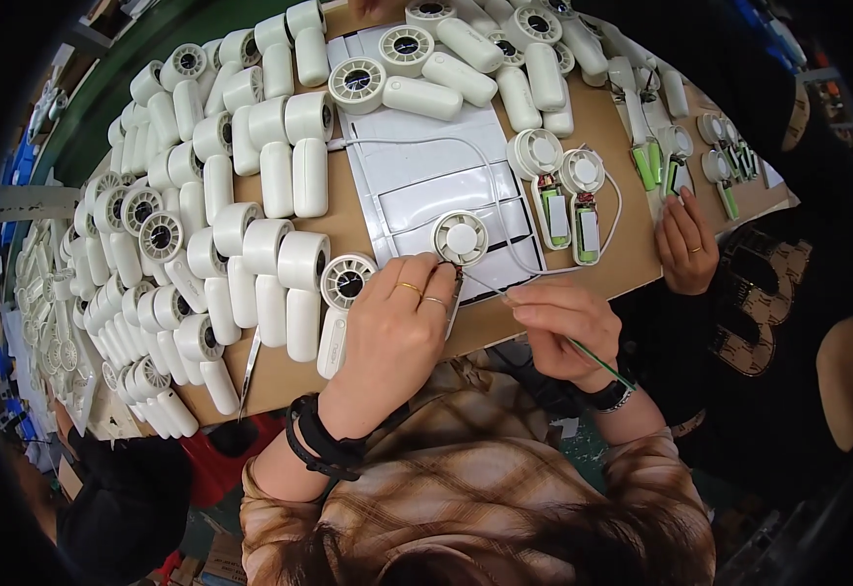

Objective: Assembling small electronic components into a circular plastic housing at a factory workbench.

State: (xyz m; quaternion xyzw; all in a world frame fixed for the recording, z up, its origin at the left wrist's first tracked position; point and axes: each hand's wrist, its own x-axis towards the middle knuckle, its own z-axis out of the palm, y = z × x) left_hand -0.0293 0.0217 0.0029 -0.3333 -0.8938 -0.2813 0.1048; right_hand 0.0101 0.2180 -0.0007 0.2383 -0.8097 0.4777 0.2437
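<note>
An opened white handheld fan (pixel 461 239) lies on the white sheet in front of me, its round bladed head facing up. My left hand (pixel 402 308) is closed on its handle, and the fingers hide most of that part. In my right hand (pixel 565 327) is a thin tool with a green rear end (pixel 602 363), pinched between the fingers. Its slender front reaches left toward the handle beside my left fingertips; whether it touches is too small to tell. Just left of my left hand lies a closed white fan (pixel 348 281).
Rows of assembled white fans (pixel 295 181) cover the left; more lie at the back (pixel 426 88). Two opened fans (pixel 555 215) with green cells lie right, near a white cord (pixel 617 220). Tweezers (pixel 250 371) rest at the front edge. Another person's hand (pixel 688 239) is at right.
</note>
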